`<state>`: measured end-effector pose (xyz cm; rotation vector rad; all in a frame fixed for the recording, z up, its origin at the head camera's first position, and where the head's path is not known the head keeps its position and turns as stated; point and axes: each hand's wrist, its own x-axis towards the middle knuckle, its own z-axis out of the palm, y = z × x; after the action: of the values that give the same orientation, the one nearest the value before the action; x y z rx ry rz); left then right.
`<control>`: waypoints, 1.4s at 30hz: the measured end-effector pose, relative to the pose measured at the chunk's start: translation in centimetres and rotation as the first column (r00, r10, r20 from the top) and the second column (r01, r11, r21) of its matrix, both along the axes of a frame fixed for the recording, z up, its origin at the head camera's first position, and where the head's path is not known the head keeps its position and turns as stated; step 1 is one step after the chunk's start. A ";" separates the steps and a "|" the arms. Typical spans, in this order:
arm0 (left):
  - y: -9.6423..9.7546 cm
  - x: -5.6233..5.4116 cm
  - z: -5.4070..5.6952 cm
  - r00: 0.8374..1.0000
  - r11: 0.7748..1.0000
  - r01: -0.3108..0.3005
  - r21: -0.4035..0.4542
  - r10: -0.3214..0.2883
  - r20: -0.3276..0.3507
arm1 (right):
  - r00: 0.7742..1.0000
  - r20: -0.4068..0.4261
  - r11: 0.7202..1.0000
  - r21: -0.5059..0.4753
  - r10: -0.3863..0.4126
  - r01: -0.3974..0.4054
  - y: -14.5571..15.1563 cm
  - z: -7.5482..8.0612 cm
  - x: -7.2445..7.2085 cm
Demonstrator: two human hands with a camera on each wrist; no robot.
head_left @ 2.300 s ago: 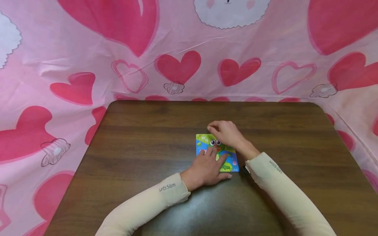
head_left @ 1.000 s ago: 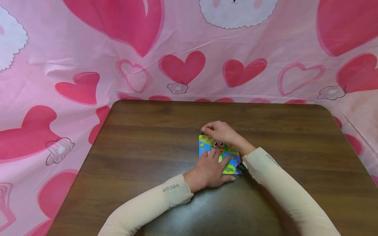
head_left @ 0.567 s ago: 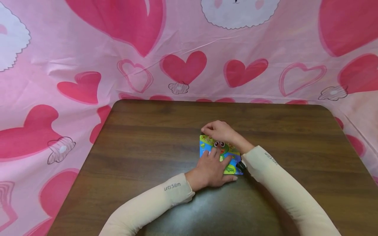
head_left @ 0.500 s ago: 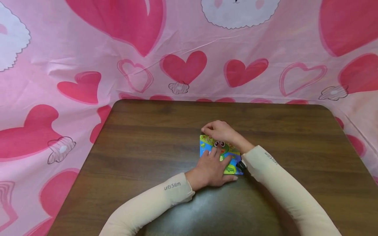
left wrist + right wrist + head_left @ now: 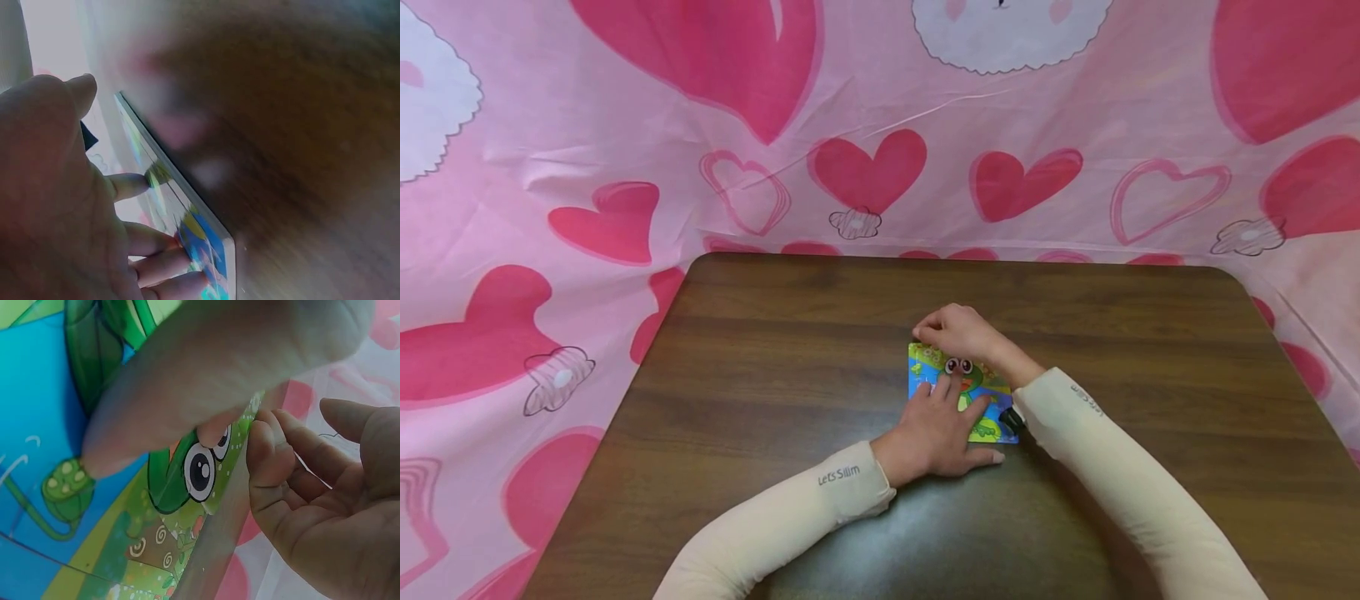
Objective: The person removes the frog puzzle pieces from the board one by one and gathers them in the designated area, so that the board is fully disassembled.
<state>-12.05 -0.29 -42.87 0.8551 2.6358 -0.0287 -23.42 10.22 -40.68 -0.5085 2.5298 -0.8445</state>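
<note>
A square, thin frog picture puzzle lies on the table, bright green and blue, with fine cut lines across it in the right wrist view. My left hand rests on its near part, fingers spread over the frog, thumb beyond the near edge. In the left wrist view its fingertips touch the glossy surface. At the far left corner is my right hand, thumb and forefinger tips together right at the puzzle's far edge. In the right wrist view those fingers are bent; I cannot tell whether they grip the edge.
The brown wood-grain table extends around the puzzle. A pink heart-printed cloth hangs behind and beside it. A small black object shows at the right wrist, overlapping the puzzle's right corner in the head view.
Since the first frame, my right hand has shifted left along the far edge to the far left corner. My left hand stays on the puzzle; the last half second shows almost no movement.
</note>
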 end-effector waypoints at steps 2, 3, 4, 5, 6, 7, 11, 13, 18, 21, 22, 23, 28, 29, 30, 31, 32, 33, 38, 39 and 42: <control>0.0 0.0 0.0 1.000 1.000 0.000 -0.001 0.000 0.001 | 1.000 0.015 1.000 0.004 0.008 -0.008 0.0 0.0 0.0; 0.1 0.1 0.1 1.000 1.000 -0.001 0.000 0.001 0.001 | 1.000 0.024 1.000 0.004 0.014 -0.014 0.0 0.0 0.0; 0.1 0.1 0.1 1.000 1.000 -0.003 -0.001 0.003 -0.001 | 0.999 0.026 1.000 0.005 0.022 -0.022 0.0 -0.1 0.0; 0.1 0.1 0.1 1.000 1.000 -0.004 0.001 0.004 -0.004 | 0.999 0.027 1.000 0.004 0.028 -0.029 0.0 -0.1 0.0; 0.1 0.1 0.1 1.000 1.000 -0.006 0.000 0.006 -0.005 | 0.999 0.023 0.999 0.004 0.037 -0.037 0.0 -0.2 0.0; 0.1 0.1 0.1 1.000 1.000 -0.006 -0.001 0.006 -0.009 | 0.999 0.017 0.999 0.002 0.035 -0.035 0.0 -0.2 0.0; 0.2 0.1 0.2 1.000 1.000 -0.006 0.012 0.006 0.001 | 0.999 -0.014 0.999 0.007 0.046 -0.046 0.1 -0.3 0.0; 0.2 0.0 0.3 1.000 1.000 -0.005 0.022 0.005 0.012 | 0.999 -0.008 0.999 0.006 0.039 -0.039 0.2 -0.3 0.0; 0.0 -0.4 0.6 0.999 0.998 -0.012 0.055 0.009 0.053 | 1.000 0.004 1.000 -0.011 0.016 -0.016 0.2 -0.3 0.1; -0.1 -0.5 0.8 0.997 0.997 -0.022 0.075 0.016 0.076 | 1.000 0.000 1.000 -0.019 0.019 -0.019 0.2 -0.2 0.2; -0.2 -0.6 0.9 0.997 0.997 -0.024 0.079 0.018 0.080 | 1.000 -0.001 1.000 -0.023 0.017 -0.017 0.2 -0.2 0.2; -0.2 -0.6 0.9 0.996 0.996 -0.026 0.085 0.019 0.083 | 1.000 -0.003 1.000 -0.025 0.016 -0.016 0.2 -0.2 0.2; -0.2 -0.6 0.9 0.997 0.996 -0.023 0.089 0.016 0.075 | 1.000 -0.005 0.999 -0.043 0.001 -0.001 0.1 -0.2 0.1; -0.2 -0.6 0.9 0.997 0.996 -0.023 0.088 0.017 0.074 | 1.000 -0.004 0.999 -0.046 0.005 -0.005 0.1 -0.2 0.1; -0.2 -0.5 0.9 0.997 0.996 -0.023 0.083 0.017 0.069 | 1.000 0.002 0.999 -0.050 0.005 -0.005 0.0 -0.2 0.1; -0.2 -0.5 0.9 0.998 0.997 -0.023 0.078 0.018 0.064 | 1.000 0.005 0.999 -0.052 0.010 -0.010 0.0 -0.2 0.1; -0.2 -0.5 0.8 0.998 0.997 -0.022 0.070 0.018 0.057 | 1.000 0.008 0.998 -0.054 0.013 -0.013 0.0 -0.2 0.1; -0.1 -0.4 0.8 0.999 0.998 -0.021 0.060 0.018 0.048 | 1.000 0.010 0.998 -0.055 0.018 -0.017 0.0 -0.3 0.1; 0.2 -0.3 0.5 1.000 0.999 -0.027 0.031 0.027 0.015 | 0.999 0.034 0.997 -0.074 0.021 -0.019 0.1 -0.6 0.2; 0.2 -0.3 0.5 1.000 0.999 -0.029 0.031 0.029 0.013 | 0.999 0.038 0.997 -0.082 0.020 -0.017 0.1 -0.7 0.2; 0.2 -0.3 0.5 0.999 0.999 -0.033 0.031 0.032 0.009 | 0.998 0.053 0.994 -0.110 0.017 -0.011 0.1 -0.9 0.3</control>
<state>-12.39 -0.13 -42.37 0.8206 2.6485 0.0238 -23.15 10.32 -41.54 -0.5300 2.4389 -0.9831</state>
